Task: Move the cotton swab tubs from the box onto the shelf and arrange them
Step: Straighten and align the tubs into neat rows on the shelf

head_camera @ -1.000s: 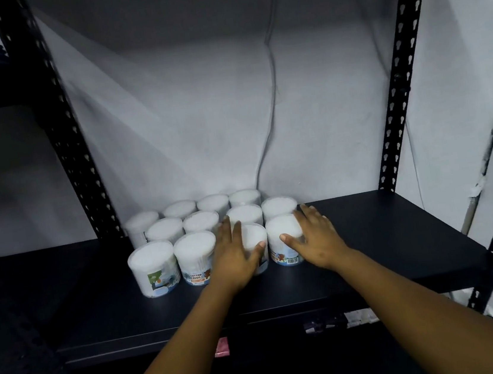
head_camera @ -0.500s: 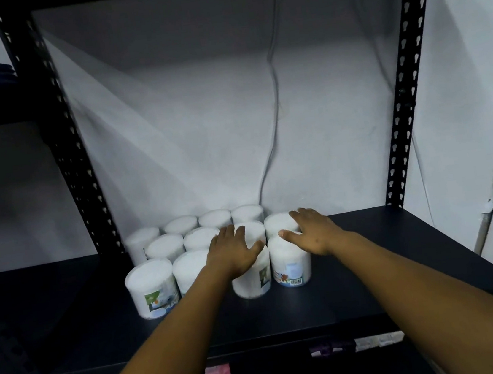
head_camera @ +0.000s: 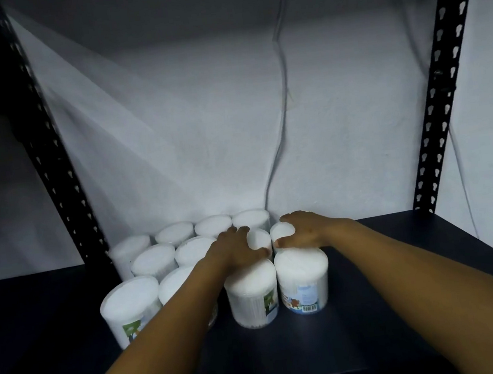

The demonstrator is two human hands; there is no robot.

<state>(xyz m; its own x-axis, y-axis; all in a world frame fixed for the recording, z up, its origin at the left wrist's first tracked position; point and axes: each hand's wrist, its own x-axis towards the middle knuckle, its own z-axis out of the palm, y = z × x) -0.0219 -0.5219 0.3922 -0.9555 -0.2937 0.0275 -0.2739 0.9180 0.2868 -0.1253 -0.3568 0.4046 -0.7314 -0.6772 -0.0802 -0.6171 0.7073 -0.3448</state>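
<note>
Both your hands have reached further back since half a second ago, off the front tubs and onto the middle row. Your left hand (head_camera: 234, 249) now lies palm-down over a middle tub (head_camera: 259, 238), fingers spread across its lid and thumb at its near edge. Your right hand (head_camera: 303, 230) cups the end tub (head_camera: 282, 232) beside it, thumb in front and fingers curled over the far rim. Neither hand is closed tight; whether either has truly lifted a tub you cannot tell from here.

You are in the arranging step. Twelve or so tubs stand upright on the shelf (head_camera: 405, 276) in three rows against the left post (head_camera: 50, 167), with the back row touching the wall. No box is in view, so the unloading looks done or paused.

Your hands sit directly on the two tubs that matter: they stand side by side, with a narrow gap between them. In front, the green-label tub (head_camera: 252, 298) and the blue-label tub (head_camera: 304, 282) stand touching, just under your wrists.

Next, you probably want to nudge those middle tubs back and together so the rows line up. Keep the push low and level; the tubs look light and may tip or shove the back row askew.
</note>
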